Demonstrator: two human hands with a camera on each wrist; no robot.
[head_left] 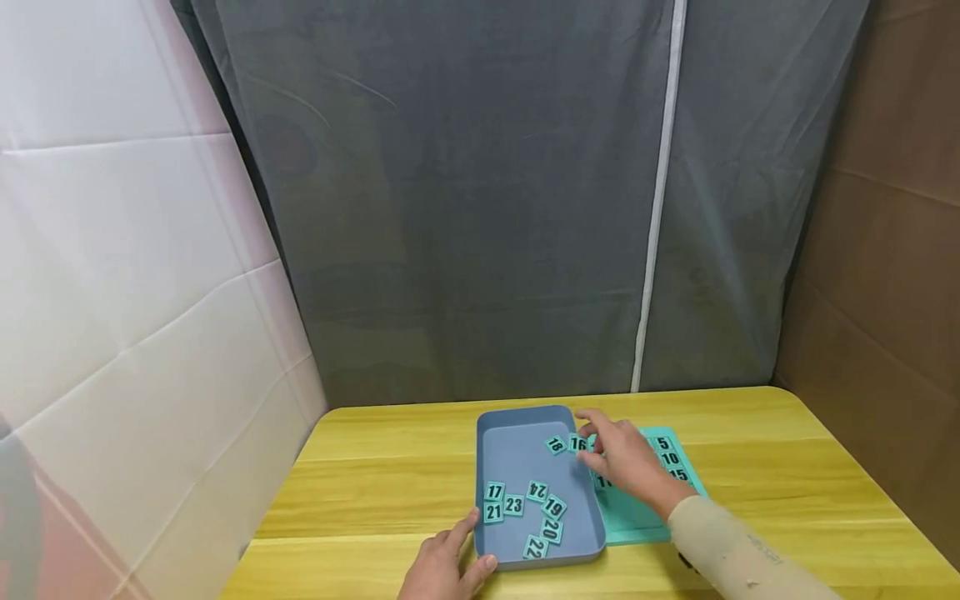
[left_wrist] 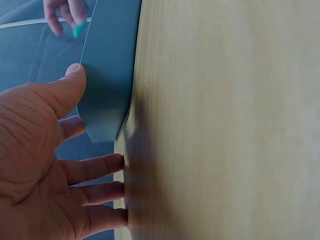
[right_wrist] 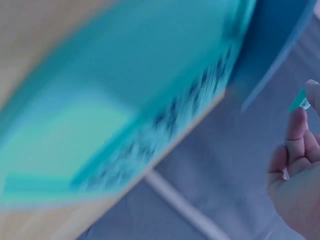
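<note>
My right hand (head_left: pixel 622 454) pinches a teal number tile marked 16 (head_left: pixel 577 443) between thumb and fingertips, over the right rim of a blue-grey tray (head_left: pixel 517 454). In the right wrist view that tile (right_wrist: pixel 300 101) shows edge-on, raised off the surface. Just left of it, an 18 tile (head_left: pixel 555 445) lies in the tray. Several more tiles, among them 23 (head_left: pixel 513 505) and 20 (head_left: pixel 551 531), lie lower in it. At the near left corner, my left hand (head_left: pixel 442 562) touches the tray's outside with thumb and index finger, its other fingers (left_wrist: pixel 97 192) extended to the table.
A teal number board (head_left: pixel 637 527) lies against the tray's right side, with 5, 10 and 15 visible and part of it under my right forearm. The wooden table (head_left: pixel 375 500) ends at a grey curtain (head_left: pixel 450 208). White cloth hangs left, brown right.
</note>
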